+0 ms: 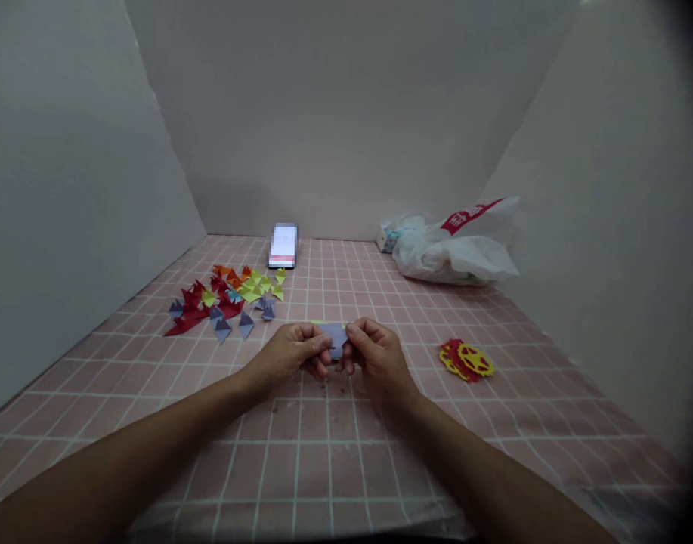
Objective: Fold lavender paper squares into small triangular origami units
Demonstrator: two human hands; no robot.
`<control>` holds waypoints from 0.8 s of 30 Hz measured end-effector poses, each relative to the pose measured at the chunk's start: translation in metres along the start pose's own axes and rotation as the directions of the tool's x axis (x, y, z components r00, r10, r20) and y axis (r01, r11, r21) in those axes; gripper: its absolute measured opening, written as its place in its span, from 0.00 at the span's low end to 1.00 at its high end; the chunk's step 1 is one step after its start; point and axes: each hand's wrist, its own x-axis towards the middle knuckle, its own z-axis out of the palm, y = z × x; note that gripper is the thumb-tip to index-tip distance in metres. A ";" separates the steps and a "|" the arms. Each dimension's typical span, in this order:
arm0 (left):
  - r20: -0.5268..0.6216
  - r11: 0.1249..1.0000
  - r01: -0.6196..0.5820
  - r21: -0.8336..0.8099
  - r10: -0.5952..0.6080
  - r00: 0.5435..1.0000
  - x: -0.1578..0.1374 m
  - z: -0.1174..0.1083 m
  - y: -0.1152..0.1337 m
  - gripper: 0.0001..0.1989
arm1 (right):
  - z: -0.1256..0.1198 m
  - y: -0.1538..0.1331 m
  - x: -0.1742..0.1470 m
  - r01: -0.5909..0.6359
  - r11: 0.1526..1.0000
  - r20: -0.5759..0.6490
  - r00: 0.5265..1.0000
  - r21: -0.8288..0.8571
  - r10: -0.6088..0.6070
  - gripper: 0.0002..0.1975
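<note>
A small piece of light purple paper is stretched between my two hands above the middle of the table. My left hand pinches its left side between thumb and fingers. On the opposite side, my right hand grips the paper the same way. A thin yellow-green edge shows behind the paper's top; I cannot tell whether it belongs to the same piece. The fingers cover both ends of the paper. To the left lies a group of folded paper birds in red, orange, yellow-green, blue and purple.
Yellow and red cut-out discs lie stacked to the right. A phone with a lit screen stands at the back. At the back right, a white plastic bag rests beside a small box. A pink checked cloth covers the table; pale walls surround it.
</note>
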 end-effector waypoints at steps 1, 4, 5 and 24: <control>0.004 1.000 -0.007 -0.006 0.007 1.000 0.000 0.000 0.000 0.16 | 0.000 0.000 0.000 0.002 1.000 -0.001 1.000 0.003 -0.002 0.17; 0.037 0.999 -0.015 -0.028 0.016 0.999 0.000 -0.001 0.001 0.17 | -0.001 -0.001 0.002 -0.002 1.000 0.002 1.000 0.020 0.002 0.17; 0.046 0.999 -0.015 -0.034 0.016 0.999 0.000 -0.001 0.001 0.17 | -0.001 -0.002 0.003 -0.005 1.000 0.003 1.000 0.022 0.005 0.17; -0.006 1.000 0.028 0.007 -0.028 1.000 0.000 0.000 -0.002 0.17 | 0.000 0.001 -0.001 0.006 0.998 0.053 0.999 -0.055 -0.003 0.15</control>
